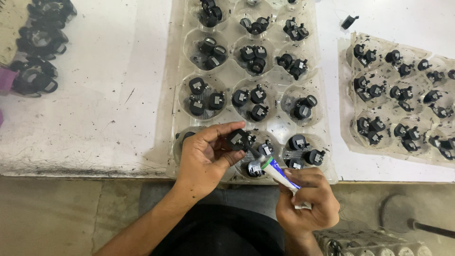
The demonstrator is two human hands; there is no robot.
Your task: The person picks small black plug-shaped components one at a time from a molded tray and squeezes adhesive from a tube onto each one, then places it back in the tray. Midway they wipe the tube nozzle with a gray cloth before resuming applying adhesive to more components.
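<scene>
My left hand (206, 159) pinches a small round black plastic part (238, 140) between thumb and fingers, held over the near row of a clear cupped tray (227, 76). My right hand (307, 200) grips a small white tube with green and blue bands (277, 171), its thin nozzle tip touching the black part. Each cup of the tray holds two or three similar black parts.
A second clear tray (346, 128) of black parts lies at the right on the white table (95, 95). Larger black pieces (40, 52) are piled at the far left. A loose black part (349, 21) sits near the top. Another tray (369, 244) is below the table edge.
</scene>
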